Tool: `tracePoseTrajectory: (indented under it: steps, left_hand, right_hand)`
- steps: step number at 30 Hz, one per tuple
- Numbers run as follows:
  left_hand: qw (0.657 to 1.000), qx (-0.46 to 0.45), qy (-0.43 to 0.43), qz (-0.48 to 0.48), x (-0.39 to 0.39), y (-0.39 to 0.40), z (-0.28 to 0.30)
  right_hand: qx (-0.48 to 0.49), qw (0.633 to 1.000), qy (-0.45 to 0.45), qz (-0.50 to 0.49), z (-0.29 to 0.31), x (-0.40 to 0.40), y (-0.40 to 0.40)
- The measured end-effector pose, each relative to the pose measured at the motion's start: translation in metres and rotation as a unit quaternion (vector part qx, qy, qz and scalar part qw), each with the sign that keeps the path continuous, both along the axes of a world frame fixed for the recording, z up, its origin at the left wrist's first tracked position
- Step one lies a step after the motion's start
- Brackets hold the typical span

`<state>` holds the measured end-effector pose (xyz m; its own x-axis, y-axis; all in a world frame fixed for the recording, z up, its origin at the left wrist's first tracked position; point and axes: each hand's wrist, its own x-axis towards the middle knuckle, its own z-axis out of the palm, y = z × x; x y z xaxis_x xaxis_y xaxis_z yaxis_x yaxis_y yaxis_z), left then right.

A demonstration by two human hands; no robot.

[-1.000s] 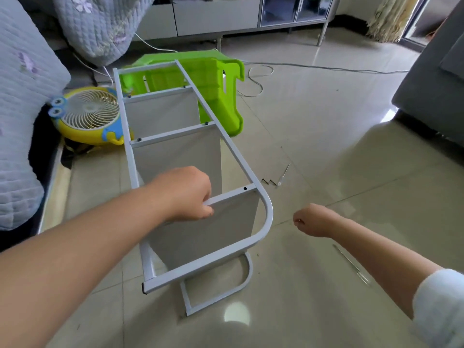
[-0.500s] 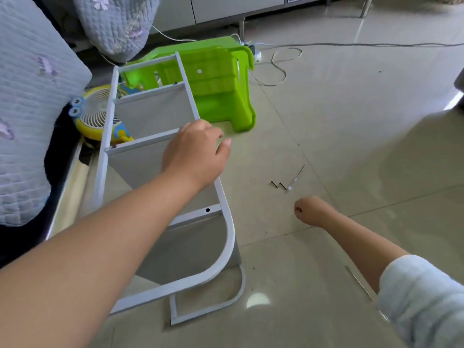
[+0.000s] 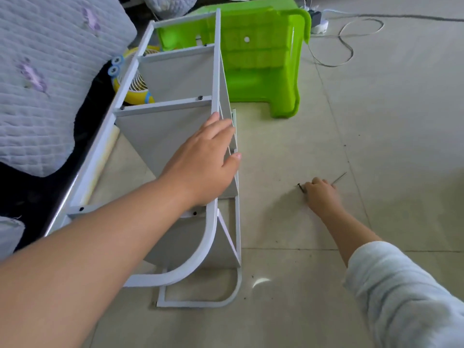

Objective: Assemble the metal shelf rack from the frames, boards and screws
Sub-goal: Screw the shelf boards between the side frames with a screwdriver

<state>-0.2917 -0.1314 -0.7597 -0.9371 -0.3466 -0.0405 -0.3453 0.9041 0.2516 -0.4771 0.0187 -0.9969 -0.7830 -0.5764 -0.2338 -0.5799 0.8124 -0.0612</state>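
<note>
The white metal shelf rack lies on its side on the tiled floor, its grey boards standing between the two frames. My left hand rests with straight fingers on the upper frame's right rail. To the right, my right hand is down on the floor, fingers curled over small dark screws. A thin metal hex key lies just beyond that hand.
A green plastic stool lies tipped over behind the rack. A yellow fan sits behind the frame by a quilted sofa. White cables and a power strip lie on the floor at the back right.
My left hand slid from the lower crossbar onto the frame's right rail. My right hand reached forward along the floor to the screws. My view moved closer and lower over the rack.
</note>
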Motion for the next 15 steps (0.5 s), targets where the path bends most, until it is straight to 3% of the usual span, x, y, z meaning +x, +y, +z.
tracePoseTrajectory:
  steps: [6, 15]
  left_hand:
    - [1.000, -0.012, -0.015, 0.018, 0.000, 0.001, 0.000]
    - [0.998, 0.022, 0.053, 0.034, 0.020, 0.005, 0.011]
  right_hand:
    - [0.014, 1.000, 0.010, 0.011, 0.009, 0.004, 0.001]
    - [-0.137, 0.988, -0.044, -0.060, 0.066, 0.035, -0.021]
